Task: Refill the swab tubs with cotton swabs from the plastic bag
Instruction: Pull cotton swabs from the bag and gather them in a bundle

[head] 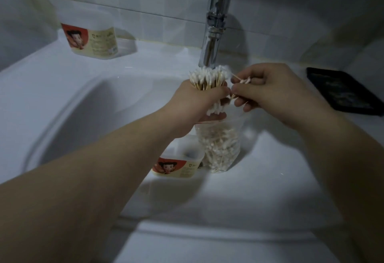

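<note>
Our left hand (197, 99) grips a bundle of white-tipped wooden cotton swabs (207, 77) above the half-full clear plastic bag (222, 146); our right hand (270, 94) pinches a few. The near white labelled tub (178, 166) seems unfilled.

A thick bundle of wooden-stemmed cotton swabs (207, 79) stands upright in the left hand (197, 104), white tips showing above and below the fist, with a few loose swabs (243, 80) pinched in the right hand (270, 92) just beside it. Below them the clear plastic bag (221, 148) stands upright, holding a jumble of swabs. One white, red-labelled swab tub (178, 164) sits open against the bag's left side; a matching second tub (93, 38) stands well apart, far left.
</note>
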A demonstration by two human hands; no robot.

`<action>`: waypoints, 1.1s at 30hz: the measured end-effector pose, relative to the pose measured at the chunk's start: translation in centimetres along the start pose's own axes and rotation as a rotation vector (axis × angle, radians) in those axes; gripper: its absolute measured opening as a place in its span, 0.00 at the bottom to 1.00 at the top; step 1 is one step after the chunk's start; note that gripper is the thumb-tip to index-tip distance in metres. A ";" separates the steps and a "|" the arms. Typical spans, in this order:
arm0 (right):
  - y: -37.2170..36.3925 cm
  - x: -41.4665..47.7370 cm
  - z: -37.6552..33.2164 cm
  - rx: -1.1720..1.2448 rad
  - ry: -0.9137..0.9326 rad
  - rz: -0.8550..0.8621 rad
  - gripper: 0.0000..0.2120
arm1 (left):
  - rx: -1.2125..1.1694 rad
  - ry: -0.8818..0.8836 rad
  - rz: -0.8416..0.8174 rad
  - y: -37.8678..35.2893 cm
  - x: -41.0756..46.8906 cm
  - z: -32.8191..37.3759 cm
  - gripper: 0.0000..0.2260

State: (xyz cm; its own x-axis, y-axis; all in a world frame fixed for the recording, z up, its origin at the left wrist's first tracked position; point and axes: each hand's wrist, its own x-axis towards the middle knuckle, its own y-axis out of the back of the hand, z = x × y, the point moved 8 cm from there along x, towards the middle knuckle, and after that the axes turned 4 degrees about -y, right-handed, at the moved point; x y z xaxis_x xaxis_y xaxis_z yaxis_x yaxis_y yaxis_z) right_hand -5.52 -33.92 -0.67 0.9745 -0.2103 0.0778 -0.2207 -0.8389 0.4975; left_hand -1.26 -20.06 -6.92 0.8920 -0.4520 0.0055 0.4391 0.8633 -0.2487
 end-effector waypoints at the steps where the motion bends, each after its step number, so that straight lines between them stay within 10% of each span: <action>1: -0.3 0.0 0.1 -0.008 0.000 -0.007 0.04 | 0.013 0.011 -0.032 -0.2 -0.1 -0.1 0.09; 21: -0.6 0.3 1.7 0.150 -0.199 0.025 0.07 | 0.248 0.031 -0.001 0.2 0.1 -0.3 0.06; 33: -1.3 -0.2 0.1 -0.133 0.021 -0.048 0.09 | -0.093 0.098 -0.018 0.2 -0.2 -0.5 0.06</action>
State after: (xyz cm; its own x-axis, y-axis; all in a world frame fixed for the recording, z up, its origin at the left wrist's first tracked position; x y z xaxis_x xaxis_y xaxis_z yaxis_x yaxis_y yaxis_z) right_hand -5.40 -32.81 -1.44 0.9848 -0.1596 0.0683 -0.1678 -0.7737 0.6109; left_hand -1.42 -19.85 -7.48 0.8674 -0.4907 -0.0830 0.4387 0.8326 -0.3381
